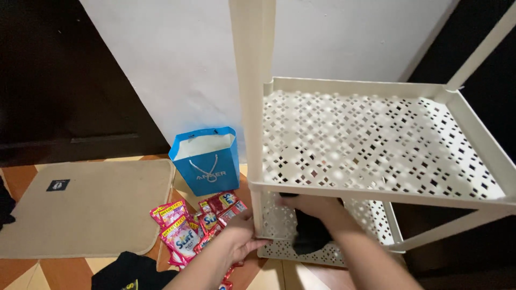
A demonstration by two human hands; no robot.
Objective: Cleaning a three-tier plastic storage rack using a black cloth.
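Cream perforated shelf rack (376,134) stood against the wall. Beige mat (86,207) lay left, blue paper bag (207,161) near it. Right hand (317,207) pressed black cloth (309,233) onto lower shelf, grip unclear. Left hand (242,236), fingers curled, touched the rack's corner post beside red sachets (188,228).

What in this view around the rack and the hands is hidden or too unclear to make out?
- Head view: the right hand is partly covered by the upper shelf, so its grip on the black cloth is unclear.
- Left hand fingertips are hidden behind the rack post.
- The black garment is cut off by the bottom edge.
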